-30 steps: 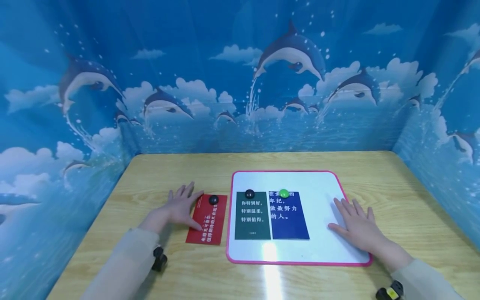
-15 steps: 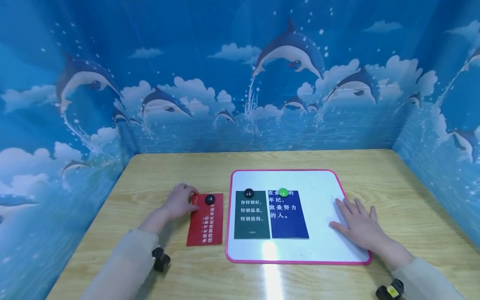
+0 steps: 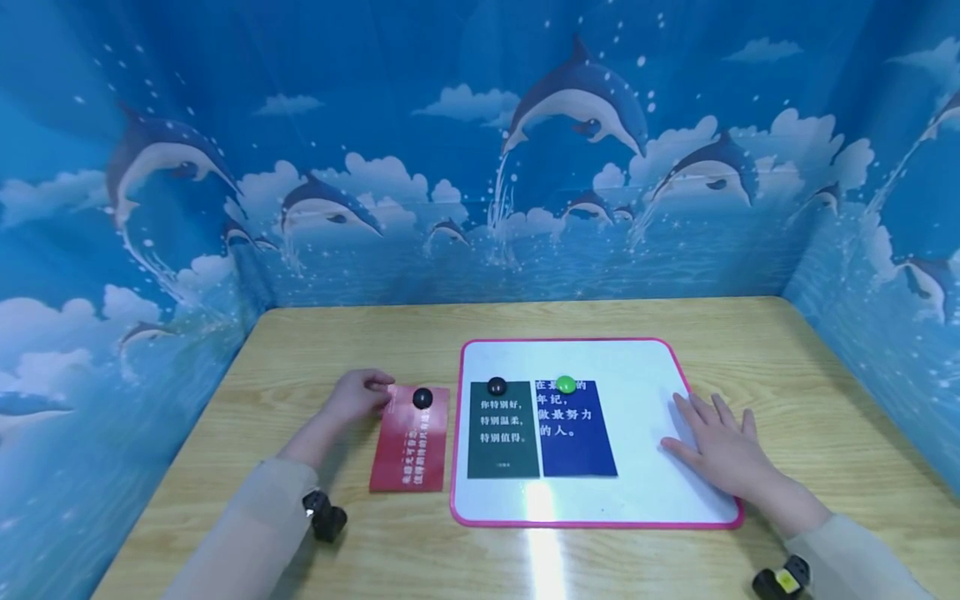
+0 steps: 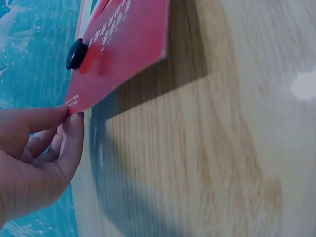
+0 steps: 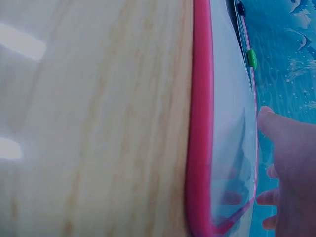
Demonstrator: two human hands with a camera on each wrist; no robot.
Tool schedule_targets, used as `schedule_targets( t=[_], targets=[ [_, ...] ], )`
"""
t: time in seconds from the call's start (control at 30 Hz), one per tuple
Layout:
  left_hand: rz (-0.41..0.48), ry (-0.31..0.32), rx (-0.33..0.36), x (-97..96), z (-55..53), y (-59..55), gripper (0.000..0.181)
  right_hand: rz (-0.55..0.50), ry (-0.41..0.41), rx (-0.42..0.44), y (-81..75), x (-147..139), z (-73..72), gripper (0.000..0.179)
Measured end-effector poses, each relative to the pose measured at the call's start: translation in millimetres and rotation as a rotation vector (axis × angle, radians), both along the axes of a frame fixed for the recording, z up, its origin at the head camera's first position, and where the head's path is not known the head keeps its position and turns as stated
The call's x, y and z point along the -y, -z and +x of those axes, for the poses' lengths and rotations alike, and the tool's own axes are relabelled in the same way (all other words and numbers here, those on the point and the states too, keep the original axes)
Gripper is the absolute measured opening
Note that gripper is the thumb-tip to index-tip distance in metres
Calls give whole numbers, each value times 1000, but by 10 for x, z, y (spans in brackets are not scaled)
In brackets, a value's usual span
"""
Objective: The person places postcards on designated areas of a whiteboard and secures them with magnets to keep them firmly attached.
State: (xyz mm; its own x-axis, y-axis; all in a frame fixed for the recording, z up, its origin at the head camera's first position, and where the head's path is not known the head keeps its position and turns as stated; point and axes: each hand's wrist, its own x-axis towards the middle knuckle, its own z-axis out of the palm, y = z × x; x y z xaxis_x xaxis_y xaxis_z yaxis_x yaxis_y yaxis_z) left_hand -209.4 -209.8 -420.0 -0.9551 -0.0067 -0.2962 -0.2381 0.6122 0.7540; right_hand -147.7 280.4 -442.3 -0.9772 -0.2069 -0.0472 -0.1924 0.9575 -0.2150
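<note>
My left hand pinches the upper left corner of a red card between thumb and fingers. In the left wrist view the card is lifted off the table and casts a shadow on it. A black round magnet sits on the card near its top edge. My right hand lies with spread fingers on the right side of a pink-edged whiteboard. On the board, a green card lies under a black magnet, and a blue card under a green magnet.
The whiteboard lies on a wood-grain table, just right of the red card. A blue curtain with dolphins encloses the back and sides. Black devices are strapped at both wrists.
The left hand's fingers went from spread over the red card to pinching its corner, and the card came up from the table. My right hand stayed nearly still.
</note>
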Motion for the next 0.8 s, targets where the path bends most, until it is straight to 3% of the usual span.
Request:
schedule_targets(
  t=[0.3,0.8],
  targets=[
    [204,-45,96,107,-41,12,40,23,-10,4,62,-22,-7,76],
    [266,-39,64,251,-12,-67,43,3,8,57,59,-112,-41,82]
  ],
)
